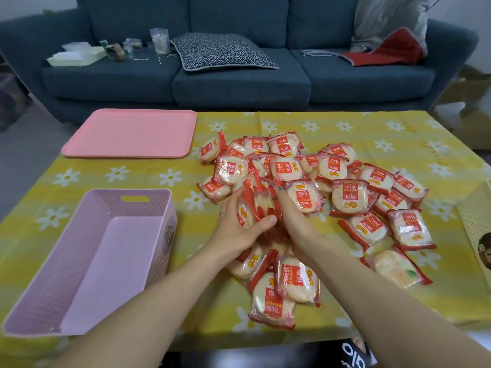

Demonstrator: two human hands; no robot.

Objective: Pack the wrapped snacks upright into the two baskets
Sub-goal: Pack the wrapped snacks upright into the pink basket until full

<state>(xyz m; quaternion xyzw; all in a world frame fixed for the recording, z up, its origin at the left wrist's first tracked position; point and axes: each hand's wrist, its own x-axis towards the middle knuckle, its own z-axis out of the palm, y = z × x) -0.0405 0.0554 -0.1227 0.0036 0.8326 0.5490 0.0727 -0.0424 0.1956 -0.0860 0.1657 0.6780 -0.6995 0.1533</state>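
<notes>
Both forearms extended; left hand (239,229), right hand (292,216) clamp upright snacks (261,205).

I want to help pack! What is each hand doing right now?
Left hand: grips a bunch of upright snack packets, thumb curled round the front.
Right hand: presses the same bunch from the other side, fingers round it.

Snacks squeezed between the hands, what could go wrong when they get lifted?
The stack of snacks is only squeezed between the left hand and the right hand, so middle packs might slip out. They could also tip flat on the way to the empty pink basket. Squeezing hard may crack them.
</notes>
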